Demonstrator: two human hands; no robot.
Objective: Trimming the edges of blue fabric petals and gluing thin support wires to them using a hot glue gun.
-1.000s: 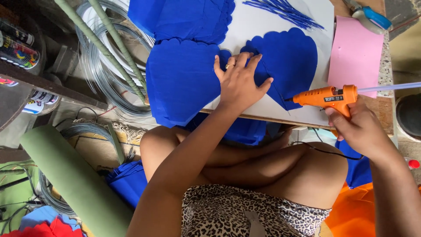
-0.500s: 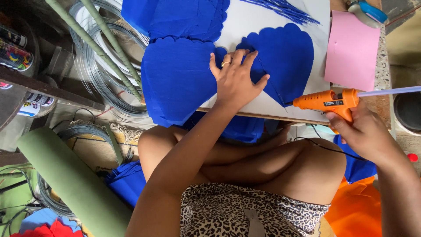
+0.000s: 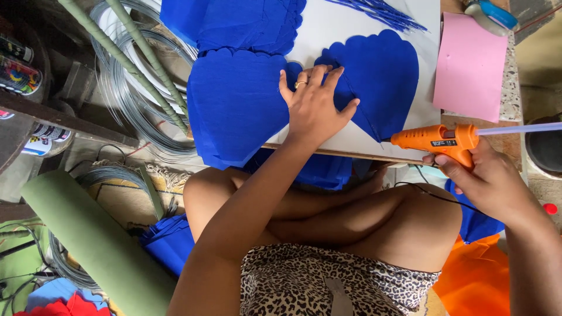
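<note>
Cluttered craft floor, white board (image 3: pixel 351 137) as worktop across the crossed legs. Far left I note a green paper roll (image 3: pixel 93 246) and coiled wire (image 3: pixel 132 88) beyond the board's left edge. One blue scalloped petal (image 3: pixel 234 105) overhangs that left edge. Left hand (image 3: pixel 313 108) lies flat, fingers spread, pressing a second blue petal (image 3: pixel 380 76) mid-board. Pink sheet (image 3: pixel 471 64) sits at the right edge. Right hand (image 3: pixel 492 181) is clamped around the orange glue gun (image 3: pixel 436 140), nozzle at the board's near edge, just beside the pressed petal's tip.
</note>
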